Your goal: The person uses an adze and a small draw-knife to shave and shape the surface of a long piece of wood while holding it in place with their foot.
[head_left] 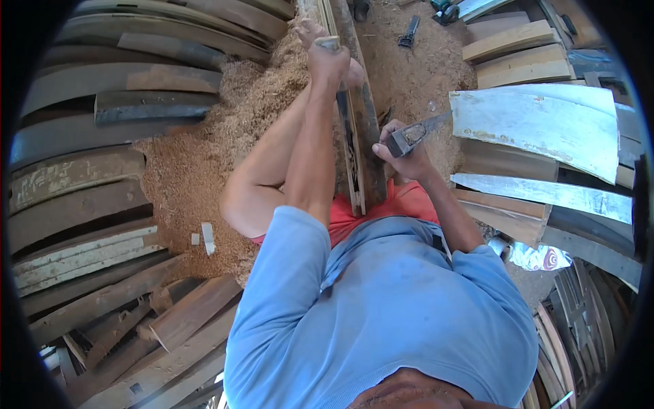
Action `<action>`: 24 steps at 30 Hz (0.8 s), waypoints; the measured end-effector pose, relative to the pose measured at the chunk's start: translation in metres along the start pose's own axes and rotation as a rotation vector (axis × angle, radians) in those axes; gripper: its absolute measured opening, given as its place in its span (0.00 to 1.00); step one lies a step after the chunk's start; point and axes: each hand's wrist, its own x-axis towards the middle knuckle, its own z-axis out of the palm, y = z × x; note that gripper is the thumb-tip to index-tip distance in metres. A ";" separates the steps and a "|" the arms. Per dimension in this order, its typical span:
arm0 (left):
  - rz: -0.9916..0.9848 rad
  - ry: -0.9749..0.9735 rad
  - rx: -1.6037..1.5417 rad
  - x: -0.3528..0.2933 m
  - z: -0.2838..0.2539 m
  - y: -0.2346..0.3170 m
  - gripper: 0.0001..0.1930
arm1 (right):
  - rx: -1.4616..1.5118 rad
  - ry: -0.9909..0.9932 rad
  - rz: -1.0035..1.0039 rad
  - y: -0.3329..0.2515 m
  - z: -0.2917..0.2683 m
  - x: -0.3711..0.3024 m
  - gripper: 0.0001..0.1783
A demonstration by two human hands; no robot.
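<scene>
My left hand (328, 67) is closed around the pale, blunt-ended handle of a chisel (328, 43). Its dark blade seems to show below the fist, against the timber. That long wooden piece (357, 180) runs away from my lap between my legs and has a narrow slot along its near part. To the right of the wood, my right hand (407, 158) grips a hatchet-like tool (407, 139) with a dark, blocky steel head. The head tapers toward the right, and its handle is mostly hidden by the hand. My bare foot (311, 31) rests beside the wood's far part.
Wood shavings (184, 180) cover the ground on the left. Stacked curved boards (82, 174) line the left side, and more planks, including a white-painted board (535, 126), lie at the right. A green power tool (446, 12) and a small black object (409, 32) lie at the far right.
</scene>
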 end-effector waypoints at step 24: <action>0.284 0.252 0.322 -0.039 0.009 -0.009 0.38 | -0.040 0.077 -0.140 0.011 0.008 -0.012 0.13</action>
